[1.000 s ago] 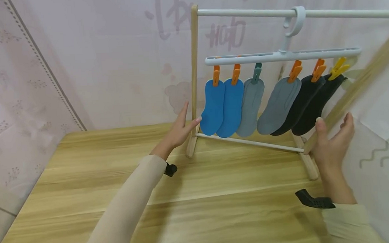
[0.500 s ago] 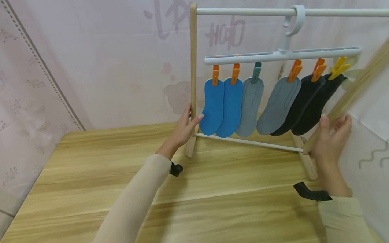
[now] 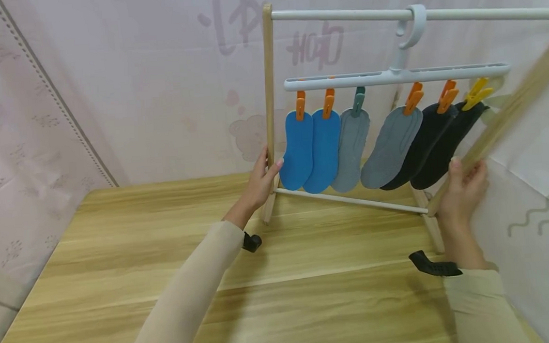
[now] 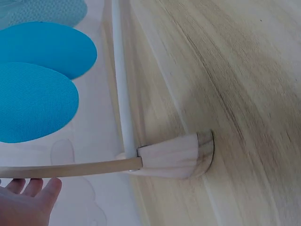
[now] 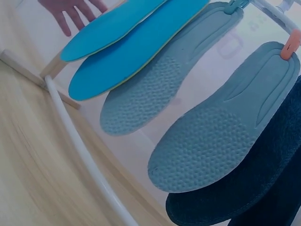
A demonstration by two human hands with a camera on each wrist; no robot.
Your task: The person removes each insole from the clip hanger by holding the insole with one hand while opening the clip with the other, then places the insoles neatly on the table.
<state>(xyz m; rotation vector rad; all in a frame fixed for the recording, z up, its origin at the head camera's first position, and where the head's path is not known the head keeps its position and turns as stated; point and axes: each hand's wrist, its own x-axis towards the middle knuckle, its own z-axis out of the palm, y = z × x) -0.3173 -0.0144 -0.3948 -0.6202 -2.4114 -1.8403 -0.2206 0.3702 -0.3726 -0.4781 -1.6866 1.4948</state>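
A small drying rack of wooden posts and white rods stands on the table. My left hand (image 3: 258, 182) holds its left post (image 3: 270, 89) low down, fingers behind it and thumb in front. Across from it, my right hand (image 3: 462, 190) grips the slanting right post (image 3: 500, 123), thumb on the near side. Between the hands hang blue insoles (image 3: 299, 152), grey insoles (image 3: 392, 150) and black insoles (image 3: 450, 144), two of each. Clothespins (image 3: 413, 99) in orange, green and yellow clip them to a white hanger (image 3: 339, 81), hooked over the top rod (image 3: 341, 15).
The rack's lower white rod (image 3: 350, 198) runs close above the wooden table (image 3: 135, 261). A pale printed curtain (image 3: 158, 84) covers the back and sides. Near the left wrist, the rack's wooden foot (image 4: 174, 155) rests on the tabletop.
Both hands have closed in on the posts: the left fingers have come around the left post, and the right hand has moved left and curled onto the right one.
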